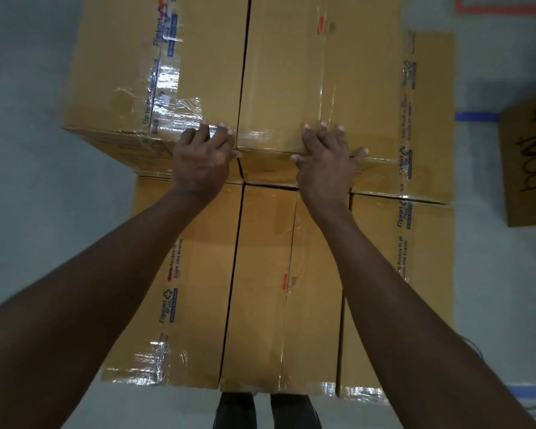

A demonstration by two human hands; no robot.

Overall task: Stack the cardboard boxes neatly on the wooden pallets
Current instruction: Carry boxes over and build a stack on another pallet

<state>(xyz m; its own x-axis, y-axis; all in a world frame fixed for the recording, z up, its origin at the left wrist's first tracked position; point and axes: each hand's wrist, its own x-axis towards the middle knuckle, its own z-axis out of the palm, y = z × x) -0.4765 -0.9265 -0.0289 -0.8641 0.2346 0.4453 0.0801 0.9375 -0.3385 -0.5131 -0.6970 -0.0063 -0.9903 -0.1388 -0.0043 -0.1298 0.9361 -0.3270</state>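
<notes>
I see the upper left box (183, 72) and upper right box (316, 82) side by side on the lower boxes (198, 274). My left hand (203, 159) and right hand (325, 162) lie spread flat over their near edges. Well right of the upper right box stands a scribbled box (529, 168), beside blue tape (477, 116).

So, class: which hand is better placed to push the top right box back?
The right hand: it lies spread over the top right box's near edge. The left hand rests on the top left box.
</notes>
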